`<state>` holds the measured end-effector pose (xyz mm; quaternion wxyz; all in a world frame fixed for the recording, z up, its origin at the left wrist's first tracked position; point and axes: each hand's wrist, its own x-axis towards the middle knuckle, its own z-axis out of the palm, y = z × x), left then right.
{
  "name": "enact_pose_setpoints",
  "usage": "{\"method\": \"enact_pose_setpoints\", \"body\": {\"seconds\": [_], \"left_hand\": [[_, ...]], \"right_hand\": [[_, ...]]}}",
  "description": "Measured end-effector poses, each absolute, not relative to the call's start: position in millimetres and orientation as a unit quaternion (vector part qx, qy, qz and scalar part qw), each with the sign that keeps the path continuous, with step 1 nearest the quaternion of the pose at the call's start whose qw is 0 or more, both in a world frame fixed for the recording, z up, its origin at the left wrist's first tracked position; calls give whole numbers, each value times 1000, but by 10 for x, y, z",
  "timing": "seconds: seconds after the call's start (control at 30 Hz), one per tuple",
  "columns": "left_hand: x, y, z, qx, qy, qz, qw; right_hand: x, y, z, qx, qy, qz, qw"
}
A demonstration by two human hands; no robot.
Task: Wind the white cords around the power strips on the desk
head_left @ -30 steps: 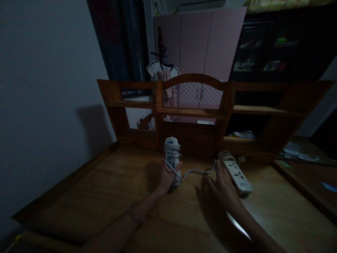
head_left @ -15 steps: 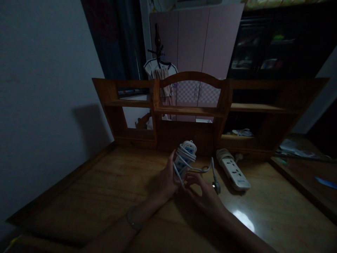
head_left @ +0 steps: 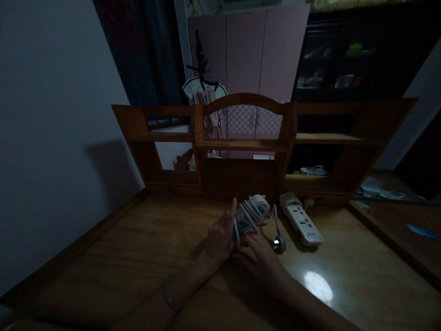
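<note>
A white power strip with blue socket faces (head_left: 261, 205) is tilted up over the desk, its grey cord (head_left: 250, 212) wound round it in several turns. My left hand (head_left: 220, 234) grips its near end from the left, index finger pointing up along the side. Close to that end, my right hand (head_left: 259, 254) has its fingers bent against the cord, thumb and fingertips pinching near a loop. From the strip the loose cord end runs right to a plug (head_left: 279, 243) beside my right hand. How much of the strip's near end my fingers cover is hidden.
A second white power strip (head_left: 305, 225) with its cord coiled at the far end lies to the right on the wooden desk (head_left: 138, 257). A wooden shelf unit (head_left: 241, 146) stands along the back edge. At left rises a wall (head_left: 51, 138).
The power strip has turned and tipped to the right, its far end lower. My left index finger has lifted off to point up. My right hand has shifted slightly left and down.
</note>
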<state>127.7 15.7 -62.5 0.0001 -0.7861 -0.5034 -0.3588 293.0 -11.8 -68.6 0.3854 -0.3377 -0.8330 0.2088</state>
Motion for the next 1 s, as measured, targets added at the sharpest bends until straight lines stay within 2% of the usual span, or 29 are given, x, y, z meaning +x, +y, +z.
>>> {"method": "enact_pose_setpoints", "body": {"seconds": [0.17,0.23,0.4,0.53,0.67,0.83,0.93,1.0], "left_hand": [[1257,136,-568,-796,-500,-340,26],[1248,138,-536,-790,-513,-333,47],[1226,168,-512,-784,-518,-325,107],[1200,184,-556,-787,-490,-370,63],[1214,175,-602,-733,-502,-457,-39],[1281,196,-608,-611,-557,-537,-169],[1285,247,-595,-584,-542,-571,-198],[1259,279,-590,-584,-537,-582,-181]], "right_hand": [[2967,-179,-628,-337,-799,270,418],[3038,-169,-622,-355,-767,278,456],[3238,-80,-507,-402,-673,214,583],[3314,17,-319,-424,-563,268,657],[3345,152,-337,-450,-506,348,648],[3292,206,-473,-442,-522,410,604],[3266,172,-489,-440,-557,400,579],[3274,154,-490,-456,-604,352,551]]}}
